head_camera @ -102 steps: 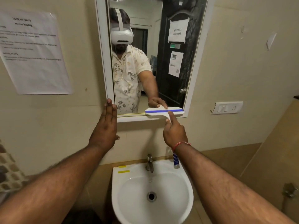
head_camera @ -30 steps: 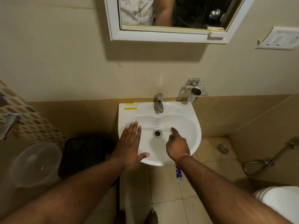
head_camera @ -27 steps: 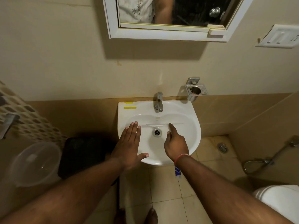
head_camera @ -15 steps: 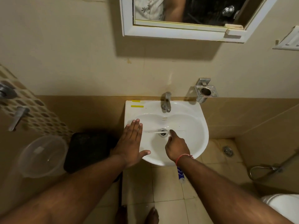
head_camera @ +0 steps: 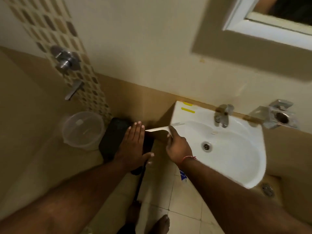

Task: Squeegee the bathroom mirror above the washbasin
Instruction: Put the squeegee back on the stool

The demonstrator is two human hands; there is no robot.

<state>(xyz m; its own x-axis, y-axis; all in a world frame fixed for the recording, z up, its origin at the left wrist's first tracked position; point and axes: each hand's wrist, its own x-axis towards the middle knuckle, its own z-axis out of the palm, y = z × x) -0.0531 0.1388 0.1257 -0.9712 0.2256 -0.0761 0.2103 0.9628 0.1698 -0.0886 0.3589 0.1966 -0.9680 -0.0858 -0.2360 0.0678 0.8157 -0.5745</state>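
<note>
Your right hand (head_camera: 179, 147) is clenched around the handle of the squeegee (head_camera: 158, 128), whose pale blade pokes out leftward past the near-left corner of the washbasin (head_camera: 236, 149); a blue-and-white bit of handle shows below your wrist. Your left hand (head_camera: 133, 146) is released, flat with fingers together, hovering over the black bin (head_camera: 114, 137) on the floor, grasping nothing. The mirror (head_camera: 270, 24) sits up at the far right, only its white frame corner in view, well apart from the blade.

You look to be between strokes, perhaps clearing the blade off to the side of the basin, though the picture is blurred. If you are shaking off water, keep the blade low and aimed at the floor or basin, not the wall. Then bring your gaze up to the glass, set the blade flat at the top edge, overlap the last pass slightly, and pull down with even pressure. Keep your left hand off the glass.
</note>
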